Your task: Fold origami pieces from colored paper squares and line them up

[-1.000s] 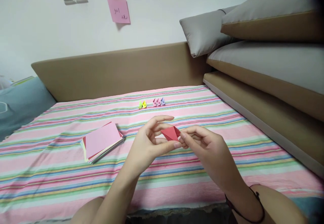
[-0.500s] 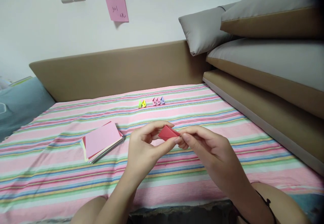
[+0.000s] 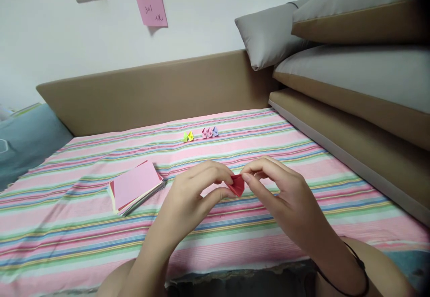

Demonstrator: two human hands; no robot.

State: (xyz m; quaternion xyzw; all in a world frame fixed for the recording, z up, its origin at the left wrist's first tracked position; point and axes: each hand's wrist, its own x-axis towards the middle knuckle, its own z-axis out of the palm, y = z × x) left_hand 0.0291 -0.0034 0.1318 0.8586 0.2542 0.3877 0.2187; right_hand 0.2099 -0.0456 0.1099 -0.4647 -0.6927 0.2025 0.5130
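Note:
A small folded piece of red paper (image 3: 238, 186) is held up between both hands, above the striped cloth. My left hand (image 3: 198, 189) pinches its left side between thumb and fingers. At its upper right corner, my right hand (image 3: 282, 194) grips the paper with thumb and forefinger. Behind the hands, small folded paper pieces stand on the cloth: a green and yellow pair (image 3: 188, 136), then pink and purple ones (image 3: 210, 132) in a row. To the left of my left hand lies a stack of coloured paper (image 3: 136, 185), with a pink sheet on top.
The striped cloth (image 3: 83, 238) covers the surface up to a brown padded backrest (image 3: 151, 95). Grey and brown cushions (image 3: 352, 73) are piled along the right. A blue-grey cushion (image 3: 27, 140) sits at far left, and a pink note (image 3: 151, 8) sticks to the wall.
The red paper has been turned, its point now facing down instead of its long side lying across. My left fingers have shifted over its top left, and my right hand has risen slightly.

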